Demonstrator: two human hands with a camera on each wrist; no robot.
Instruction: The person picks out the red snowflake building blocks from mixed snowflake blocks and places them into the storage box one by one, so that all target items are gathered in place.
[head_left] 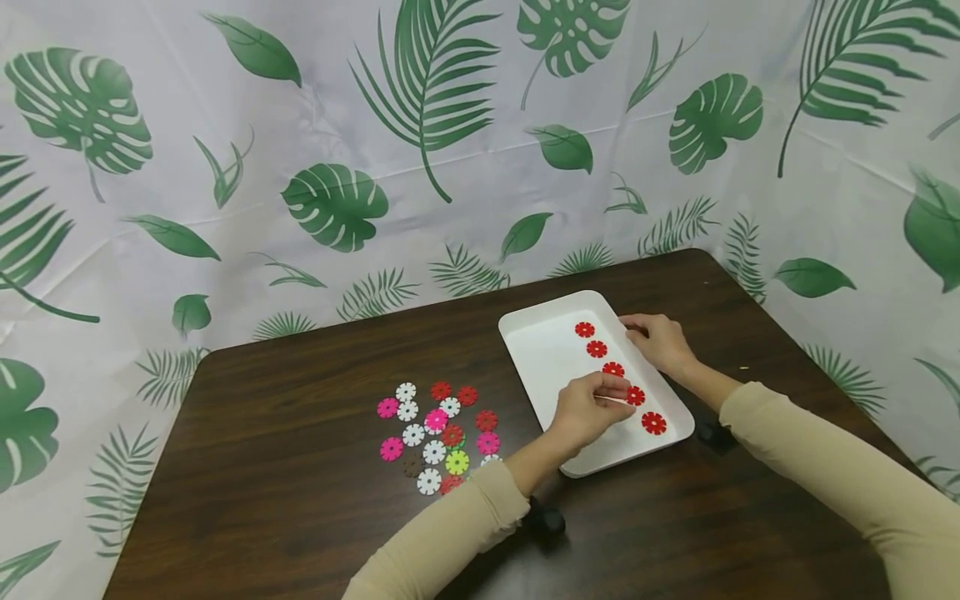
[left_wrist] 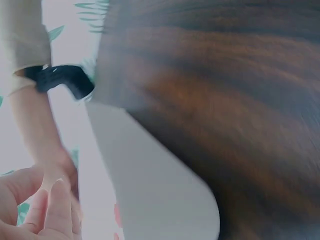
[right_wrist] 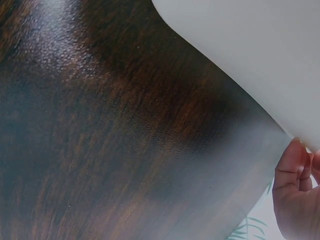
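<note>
Over the white tray [head_left: 551, 350] hovers my left hand [head_left: 588, 410], its thumb and fingers apart and no piece showing between them. Beside its fingertips lies a red notched disc [head_left: 636, 396], one of several red discs in a slanting row along the tray's right side. My right hand [head_left: 663, 343] grips the far part of the tray's right edge. In the right wrist view the fingers [right_wrist: 287, 162] pinch the tray rim. The left wrist view has the left thumb [left_wrist: 25, 185] standing off from the fingers.
Left of the tray, a loose cluster of notched discs in white, pink, red, brown and a yellow-green disc [head_left: 457, 462] lies on the dark wooden table [head_left: 285, 467]. My left forearm hides part of it. A leaf-print curtain [head_left: 465, 217] hangs behind the table.
</note>
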